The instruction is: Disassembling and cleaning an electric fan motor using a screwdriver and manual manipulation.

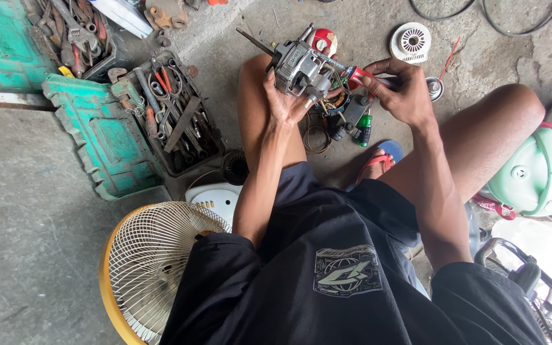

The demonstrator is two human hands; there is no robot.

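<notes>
My left hand point(283, 102) grips a grey metal fan motor point(301, 67) from below, its thin shaft sticking out to the upper left. My right hand point(402, 89) holds a screwdriver with a red handle point(356, 76), its tip pointing into the right side of the motor. Both hands are raised above my knees, over the concrete floor. Under the motor lie a coil of wire point(317, 137), a small green-handled tool point(365, 126) and dark small parts.
An open green toolbox point(107, 137) with wrenches and pliers in its tray point(174, 121) stands at left. A yellow-rimmed fan guard point(151, 262) lies near my left side. A white round grille cap point(411, 41) is at the top, a pale green fan housing point(535, 176) at right.
</notes>
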